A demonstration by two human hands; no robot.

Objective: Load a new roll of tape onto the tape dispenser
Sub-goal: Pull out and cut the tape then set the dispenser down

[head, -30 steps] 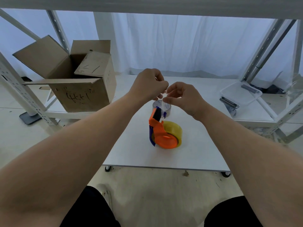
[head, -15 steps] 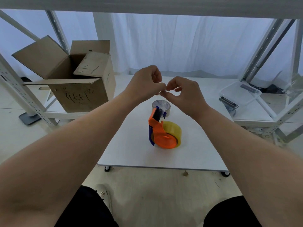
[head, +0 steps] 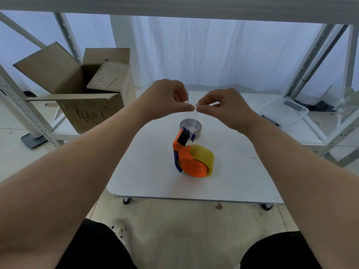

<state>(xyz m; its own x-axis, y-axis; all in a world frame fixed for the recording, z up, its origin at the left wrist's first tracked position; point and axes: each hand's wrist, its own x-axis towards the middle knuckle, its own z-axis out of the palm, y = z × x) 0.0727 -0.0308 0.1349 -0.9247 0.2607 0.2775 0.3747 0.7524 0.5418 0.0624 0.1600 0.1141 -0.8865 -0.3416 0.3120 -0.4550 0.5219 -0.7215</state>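
Since both your hands meet at 1 pinch point above the table [head: 151, 171], I'm giving every position from there.

Grip: left hand [head: 167, 100] and right hand [head: 223, 107] each have thumb and forefinger pressed together, with the 2 pinches tip to tip and the other fingers curled in. Between them is a faint clear film, the tape end [head: 194, 121], which drops from the pinch toward the nose of the tape dispenser [head: 186, 158]. The film is barely visible, so I can't tell how much of it each hand holds.

Task parts:
- The dispenser is below the pinch and nearer to you. It's orange and sits on the table with the yellow roll [head: 204, 154] seated in it.
- A 2nd roll, the grey roll [head: 191, 125], lies flat straight under the pinch, just behind the dispenser nose. I can't tell whether they touch.

Step, my read: the roll is mounted and you're working on the leader, so the task is mostly done. What's left is routing the leader through the nose.

The next move calls for:
- keeping the film taut and flat, with no twist
- bringing the pinch down toward the nose and laying the leader across the cutter
- 1 hand free to steady the dispenser body

The likely risk is the film folding onto itself or sticking to your fingertips.

Well left of the grip is an open cardboard box [head: 87, 109], and well right of it a clear plastic bin [head: 285, 111]. Neither is in the path.
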